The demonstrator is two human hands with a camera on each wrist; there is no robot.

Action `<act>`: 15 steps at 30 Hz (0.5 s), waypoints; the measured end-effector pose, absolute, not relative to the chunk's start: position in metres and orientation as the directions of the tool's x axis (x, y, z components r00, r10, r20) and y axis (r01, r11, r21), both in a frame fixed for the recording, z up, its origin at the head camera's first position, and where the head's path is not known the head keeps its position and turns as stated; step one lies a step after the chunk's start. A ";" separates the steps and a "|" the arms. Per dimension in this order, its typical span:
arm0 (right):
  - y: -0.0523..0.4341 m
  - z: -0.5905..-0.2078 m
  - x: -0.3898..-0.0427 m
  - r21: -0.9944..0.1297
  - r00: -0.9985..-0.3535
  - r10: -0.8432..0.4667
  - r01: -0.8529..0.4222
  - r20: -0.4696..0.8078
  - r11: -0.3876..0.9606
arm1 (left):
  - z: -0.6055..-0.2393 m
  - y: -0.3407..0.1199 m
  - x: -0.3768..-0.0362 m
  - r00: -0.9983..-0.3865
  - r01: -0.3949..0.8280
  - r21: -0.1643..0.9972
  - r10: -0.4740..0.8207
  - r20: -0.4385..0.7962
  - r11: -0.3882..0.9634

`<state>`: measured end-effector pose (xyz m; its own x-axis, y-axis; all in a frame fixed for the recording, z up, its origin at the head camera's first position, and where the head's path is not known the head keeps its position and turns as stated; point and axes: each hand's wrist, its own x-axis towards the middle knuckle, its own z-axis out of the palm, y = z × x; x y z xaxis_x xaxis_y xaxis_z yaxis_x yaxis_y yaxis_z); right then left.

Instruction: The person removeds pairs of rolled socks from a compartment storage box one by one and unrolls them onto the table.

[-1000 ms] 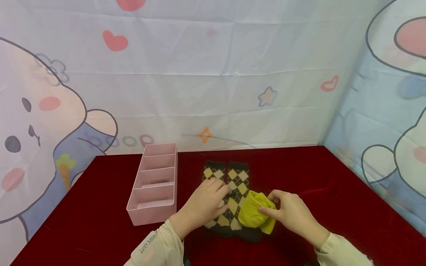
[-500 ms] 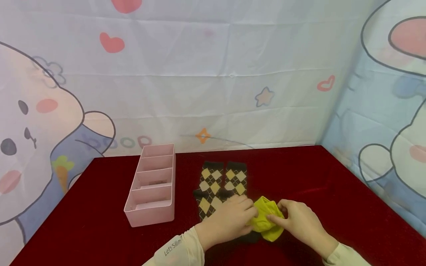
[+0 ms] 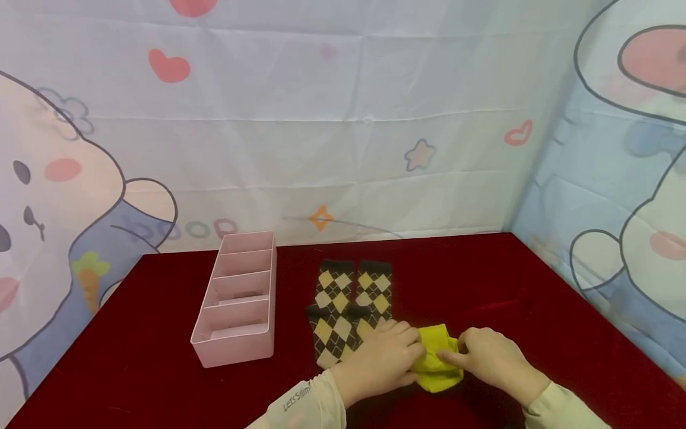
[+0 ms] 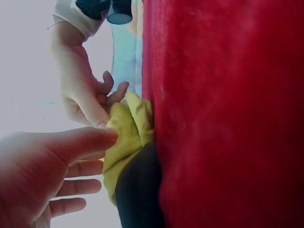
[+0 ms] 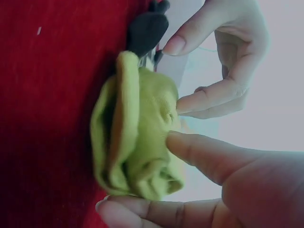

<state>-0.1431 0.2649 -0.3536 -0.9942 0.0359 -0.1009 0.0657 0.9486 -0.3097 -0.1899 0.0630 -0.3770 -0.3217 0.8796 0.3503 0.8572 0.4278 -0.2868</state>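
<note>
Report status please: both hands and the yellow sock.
Left hand and right hand both pinch yellow sock. Sock bundled, lying on argyle socks. Nothing in the way.

Left sleeve (image 3: pixel 305 400) print reads "Lets Slim"; backdrop lettering blurred

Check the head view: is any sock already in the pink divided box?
No: the pink box shows only bare compartments, while the yellow sock bundle is on the red table between both hands.
</note>
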 end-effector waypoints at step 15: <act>0.261 -0.344 -0.177 -0.251 -0.929 -0.366 -0.366 0.049 0.896 | -0.395 0.072 -0.200 -0.374 0.786 -0.277 0.781 0.500 0.553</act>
